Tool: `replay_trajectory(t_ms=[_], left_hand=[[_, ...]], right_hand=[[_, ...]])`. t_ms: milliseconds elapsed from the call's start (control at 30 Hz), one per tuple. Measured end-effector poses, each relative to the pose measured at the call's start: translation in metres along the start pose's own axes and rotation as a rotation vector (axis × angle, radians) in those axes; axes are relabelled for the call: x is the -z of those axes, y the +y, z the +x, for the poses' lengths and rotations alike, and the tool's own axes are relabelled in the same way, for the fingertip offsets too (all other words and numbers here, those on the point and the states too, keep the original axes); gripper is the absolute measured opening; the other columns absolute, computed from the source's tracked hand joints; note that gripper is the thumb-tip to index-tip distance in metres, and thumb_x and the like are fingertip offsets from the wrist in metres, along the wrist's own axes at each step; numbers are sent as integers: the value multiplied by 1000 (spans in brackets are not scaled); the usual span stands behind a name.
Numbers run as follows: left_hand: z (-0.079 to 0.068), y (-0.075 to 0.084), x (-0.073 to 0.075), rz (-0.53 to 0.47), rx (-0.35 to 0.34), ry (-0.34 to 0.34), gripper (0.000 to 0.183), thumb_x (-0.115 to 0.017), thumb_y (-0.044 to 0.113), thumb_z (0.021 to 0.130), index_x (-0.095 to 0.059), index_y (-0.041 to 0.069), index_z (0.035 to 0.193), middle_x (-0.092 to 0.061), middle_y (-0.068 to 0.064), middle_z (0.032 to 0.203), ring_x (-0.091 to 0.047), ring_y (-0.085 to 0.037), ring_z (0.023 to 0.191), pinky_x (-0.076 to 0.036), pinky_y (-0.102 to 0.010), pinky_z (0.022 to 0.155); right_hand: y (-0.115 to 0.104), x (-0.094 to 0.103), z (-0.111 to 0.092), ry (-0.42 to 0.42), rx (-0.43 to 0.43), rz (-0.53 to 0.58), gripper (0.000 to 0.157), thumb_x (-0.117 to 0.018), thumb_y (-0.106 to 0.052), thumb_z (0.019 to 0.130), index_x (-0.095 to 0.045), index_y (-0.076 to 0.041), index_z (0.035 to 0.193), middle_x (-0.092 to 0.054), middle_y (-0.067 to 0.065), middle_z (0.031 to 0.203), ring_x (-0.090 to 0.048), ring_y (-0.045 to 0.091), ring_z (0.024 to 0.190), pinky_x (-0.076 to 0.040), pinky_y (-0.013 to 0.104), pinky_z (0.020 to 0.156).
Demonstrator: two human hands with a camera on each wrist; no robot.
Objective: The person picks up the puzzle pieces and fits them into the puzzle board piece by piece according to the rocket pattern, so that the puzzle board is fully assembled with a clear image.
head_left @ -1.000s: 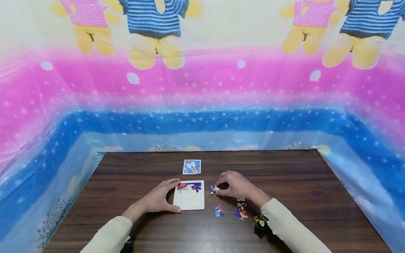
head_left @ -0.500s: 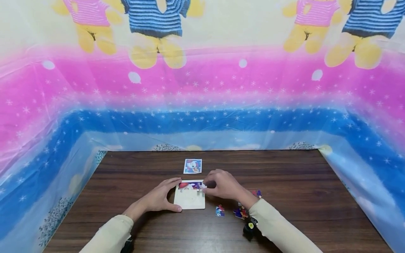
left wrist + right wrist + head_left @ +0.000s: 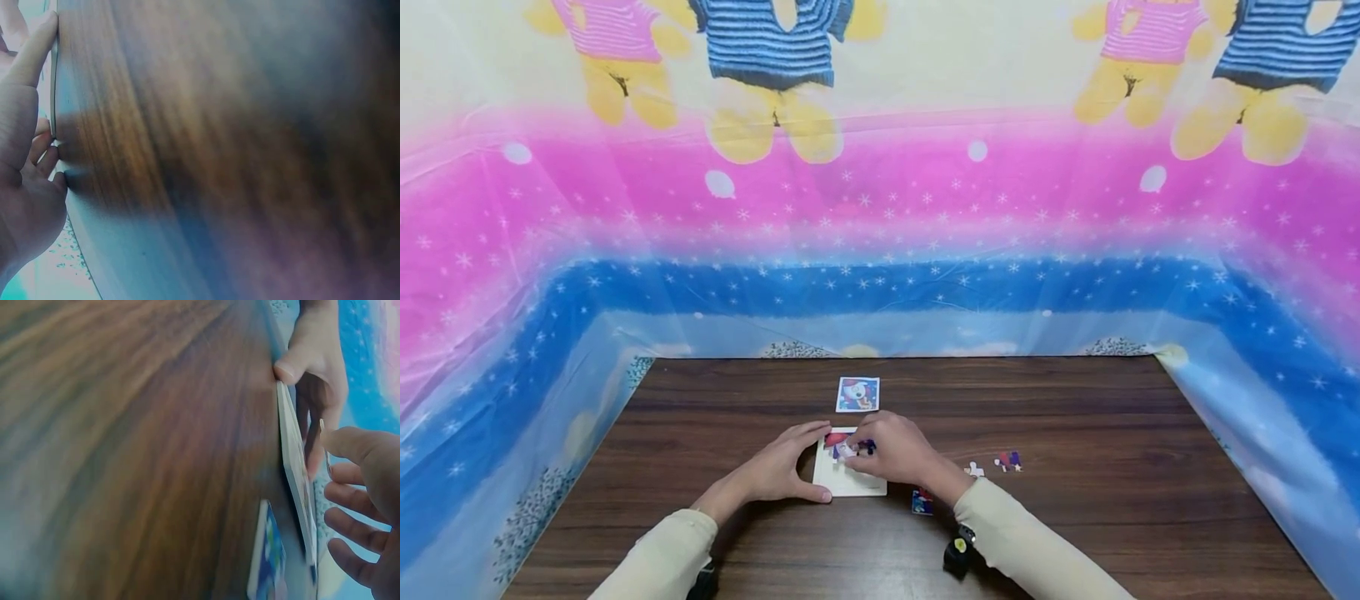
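My left hand holds the white puzzle board at its left side, thumb at the near corner and fingers at the far corner. Between thumb and forefinger my right hand pinches a jigsaw piece over the board's upper part. The right wrist view shows that piece edge-on, apart from the board's face, with the other fingers loosely bent. Fitted pieces with a red patch fill part of the board's top row; my right hand hides some of it. Below, the board is bare and cream.
A small picture card of a white dog lies beyond the board. To the right lie loose pieces: a blue-and-red one, a whitish one and a purple-and-red one. A printed cloth surrounds the brown table.
My right hand has moved left with the pinched jigsaw piece, from beside the board to over it. Loose pieces formerly behind the right arm now show. My left hand stays on the board.
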State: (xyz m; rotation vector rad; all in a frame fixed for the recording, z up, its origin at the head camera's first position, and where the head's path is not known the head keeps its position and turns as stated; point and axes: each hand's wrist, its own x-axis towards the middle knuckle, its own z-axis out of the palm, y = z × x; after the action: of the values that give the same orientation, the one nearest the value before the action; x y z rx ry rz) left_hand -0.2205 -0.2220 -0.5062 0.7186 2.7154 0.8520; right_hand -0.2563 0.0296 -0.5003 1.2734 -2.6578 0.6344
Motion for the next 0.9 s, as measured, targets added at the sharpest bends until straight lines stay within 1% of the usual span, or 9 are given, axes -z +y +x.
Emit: replay_trajectory(t_ms=[100, 167, 333, 467, 700, 900], left_hand=[[0, -1, -1, -2, -6, 1, 107, -84, 59, 78, -37, 6, 159, -33, -12, 164, -29, -37, 150, -34, -60, 114], [1, -1, -1, -6, -10, 2, 107, -84, 58, 78, -37, 6, 158, -33, -13, 164, -29, -38, 150, -34, -60, 113], [1, -1, -2, -7, -20, 7, 107, -84, 57, 78, -37, 4, 158, -34, -14, 163, -30, -38, 150, -34, -60, 113], [1, -1, -1, -6, -27, 13, 107, -84, 56, 78, -37, 2, 157, -34, -15, 163, -30, -39, 149, -34, -61, 113], [2, -1, -1, -13, -6, 5, 106, -84, 58, 78, -37, 6, 158, -33, -11, 164, -29, -37, 150, -35, -60, 113], [2, -2, -1, -11, -6, 3, 106, -83, 58, 78, -37, 6, 159, -33, -11, 164, -29, -36, 150, -35, -60, 114]], right_hand=[[-3, -4, 3, 4, -4, -2, 23, -78, -37, 91, -83, -19, 104, -70, -8, 89, -54, 1, 71, -43, 16, 61], [-5, -7, 5, -2, -10, -11, 23, -78, -37, 91, -83, -20, 106, -70, -9, 89, -52, 0, 71, -41, 16, 60], [-8, -12, 9, 1, -6, -23, 23, -78, -37, 91, -82, -22, 109, -73, -9, 96, -59, 1, 78, -46, 16, 64], [-9, -15, 12, -4, 0, -38, 22, -79, -35, 90, -83, -22, 106, -73, -9, 95, -59, 2, 79, -47, 17, 65], [-11, -18, 14, -44, -39, -82, 23, -79, -39, 88, -83, -23, 104, -73, -9, 99, -62, 6, 87, -50, 21, 71], [-13, -18, 15, -65, -66, -88, 25, -79, -42, 89, -83, -24, 105, -72, -9, 101, -61, 7, 91, -50, 21, 73]])
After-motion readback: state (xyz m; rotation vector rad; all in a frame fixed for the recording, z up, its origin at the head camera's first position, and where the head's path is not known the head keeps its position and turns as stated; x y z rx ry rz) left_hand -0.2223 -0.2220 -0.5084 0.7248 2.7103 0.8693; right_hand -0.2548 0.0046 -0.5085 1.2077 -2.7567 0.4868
